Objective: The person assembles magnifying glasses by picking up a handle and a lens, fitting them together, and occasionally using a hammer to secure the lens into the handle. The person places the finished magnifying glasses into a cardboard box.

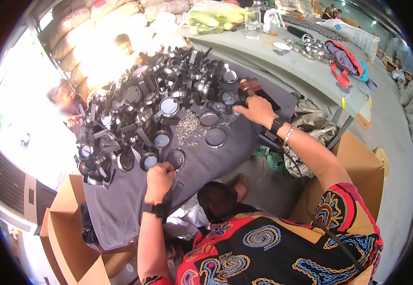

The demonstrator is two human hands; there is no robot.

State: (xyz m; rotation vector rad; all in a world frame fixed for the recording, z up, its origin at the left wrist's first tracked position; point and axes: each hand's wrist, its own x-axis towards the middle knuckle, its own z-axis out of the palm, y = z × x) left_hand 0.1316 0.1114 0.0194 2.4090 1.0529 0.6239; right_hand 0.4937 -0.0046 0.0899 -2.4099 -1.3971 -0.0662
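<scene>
"Where's the left hand point(160, 176)?"

"At the near edge of the cloth-covered worktop point(121, 216), fingers curled in. A pale-blue disc point(149, 162) sits just beyond it, slightly left; a dark ring point(180, 160) lies ahead, slightly right."

"Pinching anything?"

"Can't tell; the fingertips are hidden."

"And the right hand point(260, 113)?"

"Over by the right side, thumb spread, fingers bent. The brown object point(250, 86) is just past its fingers, far nearer than to the left hand."

"Gripped? Which way does it point?"

"I can't tell either; the hand blocks the contact, and its long axis is hard to make out."
</scene>
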